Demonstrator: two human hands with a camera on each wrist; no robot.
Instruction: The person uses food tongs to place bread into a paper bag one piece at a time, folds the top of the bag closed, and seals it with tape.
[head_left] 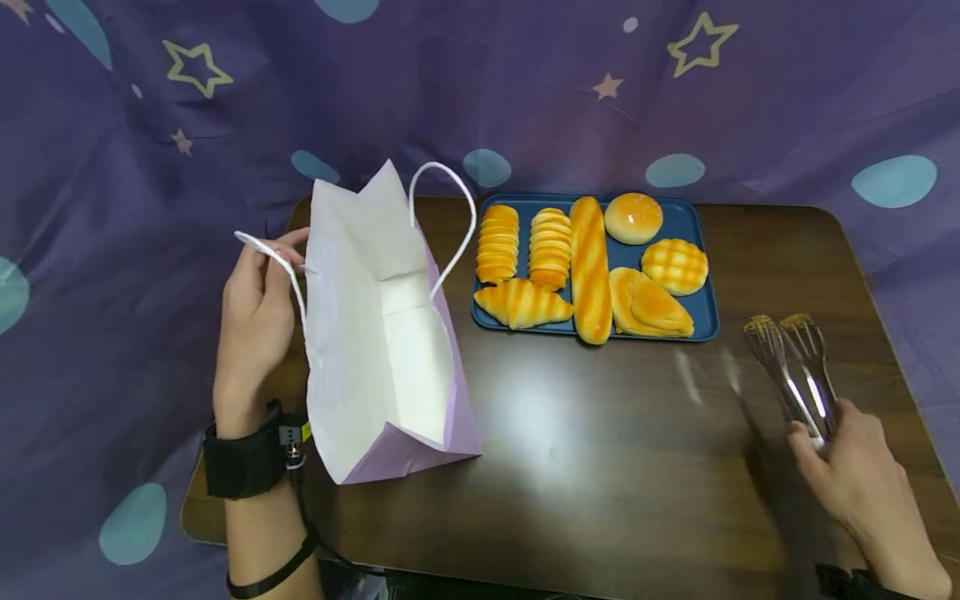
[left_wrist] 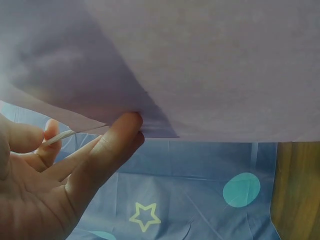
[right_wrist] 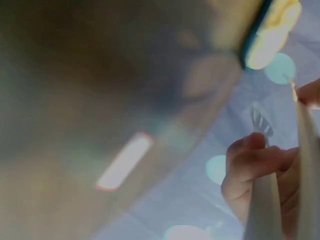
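In the head view a purple-and-white paper bag point(head_left: 352, 317) stands with its white mouth open on the left of the table. My left hand point(head_left: 255, 321) is at its left side, fingertips on the paper. In the left wrist view a white cord handle point(left_wrist: 62, 136) runs between the thumb and a curled finger, while a longer finger point(left_wrist: 112, 145) touches the bag's edge. On the right, my right hand point(head_left: 862, 475) grips metal tongs point(head_left: 798, 375) by their lower part, slotted ends spread apart and pointing away. The right wrist view shows fingers point(right_wrist: 250, 162) around the tongs' arms.
A blue tray point(head_left: 701, 312) at the back centre holds several breads, among them a long loaf point(head_left: 592, 267), a croissant point(head_left: 522, 303) and a round bun point(head_left: 633, 218). A purple patterned cloth point(head_left: 525, 92) hangs behind the brown table point(head_left: 600, 467). A cable runs from the left wrist band.
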